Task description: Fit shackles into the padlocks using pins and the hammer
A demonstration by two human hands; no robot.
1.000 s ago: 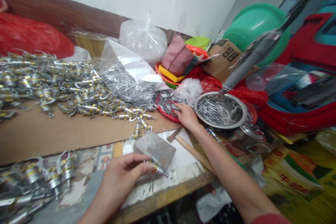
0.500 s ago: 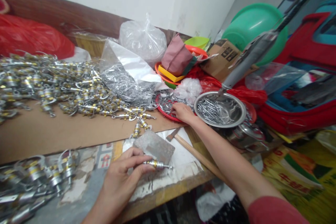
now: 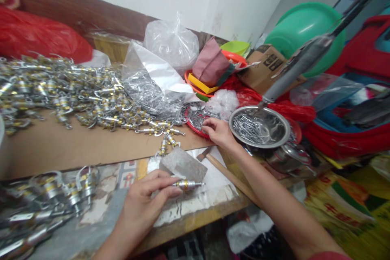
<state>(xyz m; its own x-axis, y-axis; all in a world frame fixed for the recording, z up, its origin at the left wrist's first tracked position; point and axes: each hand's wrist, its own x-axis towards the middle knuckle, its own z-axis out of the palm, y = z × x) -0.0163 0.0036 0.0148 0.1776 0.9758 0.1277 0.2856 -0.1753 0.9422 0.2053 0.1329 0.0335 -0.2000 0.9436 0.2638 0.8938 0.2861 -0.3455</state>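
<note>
Pinched only at one end by the left hand (image 3: pixel 145 197), the metal fitting (image 3: pixel 187 185) could twist loose; the right hand (image 3: pixel 222 135) curls its fingers, their hold unclear.

Left hand (image 3: pixel 149 197): its fingers are covering one end of the metal fitting (image 3: pixel 189 185).
Right hand (image 3: pixel 222 135): hiding part of the red tray (image 3: pixel 195 130); any piece between its fingertips is proving too small to tell.
Hammer (image 3: pixel 228 174): the handle's end is disappearing behind the right forearm (image 3: pixel 274 195).
Far pile (image 3: pixel 61 89): the view's left edge is cutting it.
Near fittings (image 3: pixel 51 189): they are blurring toward the desk's (image 3: pixel 195 223) near edge.
White object (image 3: pixel 1 146): only an unreadable sliver is showing.
</note>
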